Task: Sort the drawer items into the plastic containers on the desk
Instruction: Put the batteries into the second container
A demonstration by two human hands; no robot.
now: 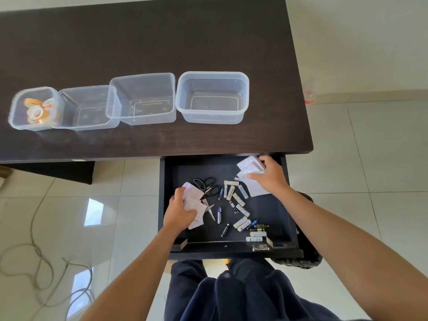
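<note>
1. Head view, containers: four clear plastic containers stand in a row on the dark desk [162,42]. The leftmost container [34,108] holds orange-and-white tape rolls [37,111]; its neighbour [89,107] touches it. The third container [142,98] overlaps that one's rim, and the rightmost container [212,97] stands just beside the third. These three show nothing inside.
2. The open drawer [228,247] under the desk edge holds the items to sort: batteries [238,200] scattered through the middle and front right, black-handled scissors [206,185], and pale paper packets.
3. The left hand [179,210] curls its fingers round a bunch of packets [194,200] at the drawer's left side, covering part of the scissors.
4. The right hand [269,174] pinches more packets [250,166] at the back right corner, partly under the desk edge.
5. Around: a cable [34,251] loops on the tiled floor at left; dark-trousered knees sit below the drawer.
6. Counts: four containers, two hands, one pair of scissors; batteries too many and blurred for a sure count.
</note>
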